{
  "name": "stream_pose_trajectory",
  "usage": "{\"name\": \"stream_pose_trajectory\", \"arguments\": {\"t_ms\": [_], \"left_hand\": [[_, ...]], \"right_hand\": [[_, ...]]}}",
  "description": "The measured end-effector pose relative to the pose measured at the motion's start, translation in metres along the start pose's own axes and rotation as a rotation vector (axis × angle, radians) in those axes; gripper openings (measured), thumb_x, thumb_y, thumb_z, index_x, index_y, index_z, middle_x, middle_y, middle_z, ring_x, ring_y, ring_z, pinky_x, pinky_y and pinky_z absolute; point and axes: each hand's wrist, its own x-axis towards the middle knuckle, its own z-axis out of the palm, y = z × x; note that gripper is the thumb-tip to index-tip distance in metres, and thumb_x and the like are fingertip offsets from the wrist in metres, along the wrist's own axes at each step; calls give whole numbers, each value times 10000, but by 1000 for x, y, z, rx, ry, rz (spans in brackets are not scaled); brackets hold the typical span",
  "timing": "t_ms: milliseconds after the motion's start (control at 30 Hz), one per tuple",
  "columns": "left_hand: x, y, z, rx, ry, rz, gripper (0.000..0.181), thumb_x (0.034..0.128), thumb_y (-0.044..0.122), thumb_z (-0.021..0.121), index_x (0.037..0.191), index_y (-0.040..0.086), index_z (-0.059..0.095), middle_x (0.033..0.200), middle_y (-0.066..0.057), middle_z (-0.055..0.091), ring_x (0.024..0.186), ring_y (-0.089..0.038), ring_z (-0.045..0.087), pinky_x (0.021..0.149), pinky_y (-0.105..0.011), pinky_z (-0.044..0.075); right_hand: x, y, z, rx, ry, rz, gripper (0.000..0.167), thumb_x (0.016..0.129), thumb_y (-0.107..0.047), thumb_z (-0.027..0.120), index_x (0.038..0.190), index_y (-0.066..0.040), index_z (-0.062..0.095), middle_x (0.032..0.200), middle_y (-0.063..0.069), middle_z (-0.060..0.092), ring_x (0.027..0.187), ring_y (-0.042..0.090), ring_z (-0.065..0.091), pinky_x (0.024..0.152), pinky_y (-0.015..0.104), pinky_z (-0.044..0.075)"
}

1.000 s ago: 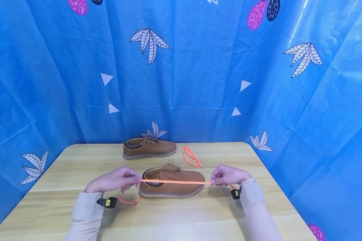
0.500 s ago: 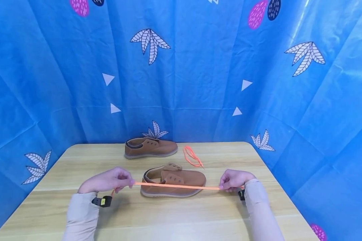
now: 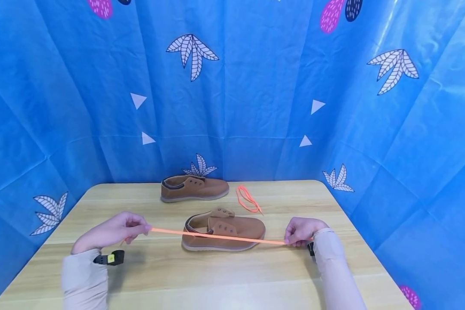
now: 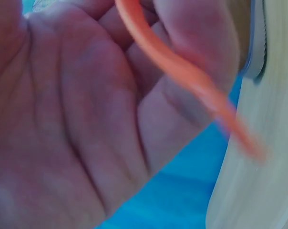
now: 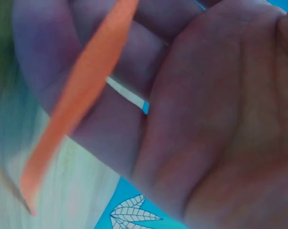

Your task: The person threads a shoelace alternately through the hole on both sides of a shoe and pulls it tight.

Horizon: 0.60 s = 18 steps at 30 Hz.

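The left hand and right hand, each grip pinching, hold a flat orange lace straight between them, passing before a brown, grey-soled shoe on the pale wood-grain counter. Farther off, a looped orange cord lies near a second brown shoe.

I can read no word, brand or number on anything before me. The one label I make out is a small yellow label on the black device strapped at the wrist below my left hand — too small for me to tell what it bears. The blue curtain carries printed marks rather than lettering — white triangles, veined leaves and speckled drops.
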Motion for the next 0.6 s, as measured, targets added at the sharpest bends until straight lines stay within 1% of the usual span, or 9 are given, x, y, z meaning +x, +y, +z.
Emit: {"name": "stream_pose_trajectory", "arguments": {"t_ms": [133,200,267,333,400,467,500,600], "left_hand": [[-15,-2,-8,-10,47,2,262,1076,230,550,1061,10,690,664,62,470,560,-157,508,564,-290,425],[-22,-1,-11,-8,68,-5,264,1081,237,542,1060,13,681,661,65,456,573,-169,512,594,-304,428],[-28,0,-13,-4,76,-15,265,1083,237,537,1055,14,677,664,69,459,580,-176,520,607,-300,433],[-31,0,-14,-5,69,-4,259,1083,220,533,1052,7,678,656,60,455,575,-202,521,597,-301,433],[-30,0,-14,-10,53,24,241,1078,187,537,1039,4,690,641,27,448,556,-238,506,573,-311,439],[-27,1,-12,2,39,42,225,1069,174,552,1019,16,704,632,26,451,536,-241,493,539,-303,436],[-24,3,-10,7,32,42,221,1063,173,562,1010,18,710,632,22,454,529,-235,485,521,-298,430],[-15,13,-3,44,22,2,206,1042,204,603,991,45,724,655,46,484,516,-151,468,495,-261,411]], "right_hand": [[-1,-1,1,-13,14,12,115,905,-58,738,853,42,755,625,-25,615,546,89,497,520,192,404],[-1,-2,1,-19,18,13,107,902,-51,740,850,40,757,624,-20,612,546,96,488,525,199,398],[-1,-4,1,-37,20,6,120,903,-56,742,842,46,755,615,-22,602,542,96,481,529,200,393],[-1,-7,2,-63,24,-4,150,904,-63,747,823,63,746,604,-25,586,537,96,468,531,203,383],[0,-9,4,-92,29,-11,172,899,-69,754,802,72,738,591,-31,572,529,93,461,526,202,375],[1,-13,5,-123,30,-19,194,892,-71,760,784,86,727,576,-34,553,521,89,449,523,198,361],[2,-14,6,-137,35,-21,196,887,-72,765,774,83,728,572,-34,548,518,88,446,522,198,356],[2,-19,8,-169,48,-18,172,870,-74,780,757,52,747,554,-46,536,510,75,435,514,194,332]]}}
